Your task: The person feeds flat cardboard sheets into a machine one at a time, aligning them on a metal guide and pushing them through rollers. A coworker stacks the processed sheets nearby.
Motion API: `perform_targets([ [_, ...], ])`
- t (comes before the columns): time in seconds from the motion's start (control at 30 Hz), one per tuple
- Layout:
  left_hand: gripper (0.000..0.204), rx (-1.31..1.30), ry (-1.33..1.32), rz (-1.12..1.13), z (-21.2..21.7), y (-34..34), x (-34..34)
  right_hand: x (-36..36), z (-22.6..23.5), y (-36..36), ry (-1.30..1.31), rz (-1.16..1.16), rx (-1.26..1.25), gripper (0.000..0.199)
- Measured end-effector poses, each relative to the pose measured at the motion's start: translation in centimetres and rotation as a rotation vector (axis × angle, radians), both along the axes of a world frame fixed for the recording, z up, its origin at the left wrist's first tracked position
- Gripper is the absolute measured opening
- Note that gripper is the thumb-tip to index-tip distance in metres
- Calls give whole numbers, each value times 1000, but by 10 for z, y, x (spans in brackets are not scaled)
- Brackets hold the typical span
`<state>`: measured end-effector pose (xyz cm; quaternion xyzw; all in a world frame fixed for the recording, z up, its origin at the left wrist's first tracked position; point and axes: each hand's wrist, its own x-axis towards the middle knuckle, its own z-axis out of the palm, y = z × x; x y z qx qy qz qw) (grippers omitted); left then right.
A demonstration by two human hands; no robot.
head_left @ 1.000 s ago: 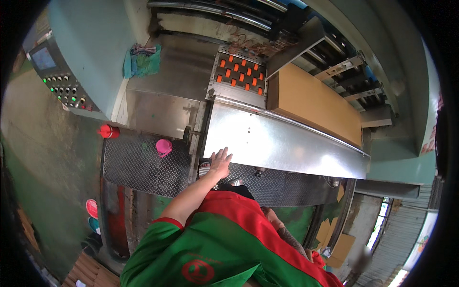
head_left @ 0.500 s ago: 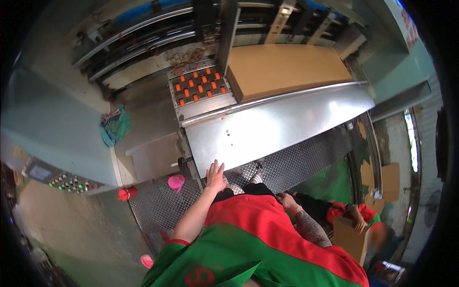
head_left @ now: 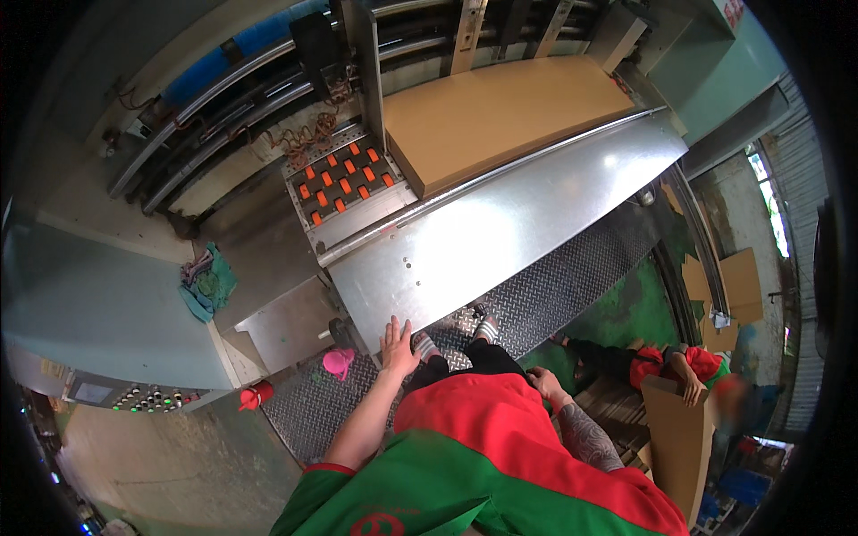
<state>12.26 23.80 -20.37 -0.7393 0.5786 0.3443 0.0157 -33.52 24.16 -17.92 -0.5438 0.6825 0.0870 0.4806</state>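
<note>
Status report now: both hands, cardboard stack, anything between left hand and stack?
Left hand open at near edge of metal table. Right hand at person's side, grip unclear. Cardboard stack behind table, untouched; metal rail between.

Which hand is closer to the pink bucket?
Left. The left hand is just right of the pink bucket, at the metal ledge; the right hand is farther right, beside the shirt.

There's the long metal tabletop (head_left: 505,228), gleaming silver, lying flat across mid-view, glare blazing, small dark spots dotting its left end!
</note>
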Motion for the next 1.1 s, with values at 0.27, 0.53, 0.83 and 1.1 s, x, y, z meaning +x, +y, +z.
perform_targets([
  [0.27,95,13,27,43,7,-1,-3,-10,-2,-9,-20,100,-7,46],
  [0.53,95,21,9,54,12,-2,-5,-16,-1,-19,-37,109,-34,46],
  [0.83,103,13,-7,47,4,-3,-6,-24,-1,-28,-33,95,-59,44],
  [1.1,97,-40,-8,60,1,-2,-7,-37,-11,-31,28,17,-55,48],
])
